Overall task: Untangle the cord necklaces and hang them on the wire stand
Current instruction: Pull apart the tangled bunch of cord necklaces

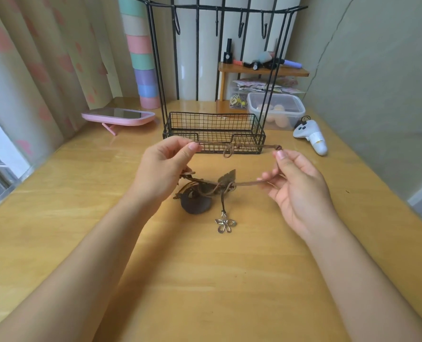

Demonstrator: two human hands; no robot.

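Observation:
A brown cord necklace [232,146] is stretched level between my hands, with a knot and small loop at its middle. My left hand [163,169] pinches its left end between thumb and fingers. My right hand [296,183] pinches its right end at the thumb tip, and a lower strand runs through its fingers. That strand leads to a tangle of cords [205,188] on the table, with a dark round pendant [196,204], a brown leaf-shaped piece [227,178] and a silver flower pendant [225,225]. The black wire stand [215,127] stands just behind, its top hooks bare.
A pink-framed mirror [118,116] lies at the back left beside a pastel striped column [143,58]. A clear lidded box [276,109], a small wooden shelf with cosmetics [261,69] and a white controller [311,135] sit at the back right. A curtain hangs on the left.

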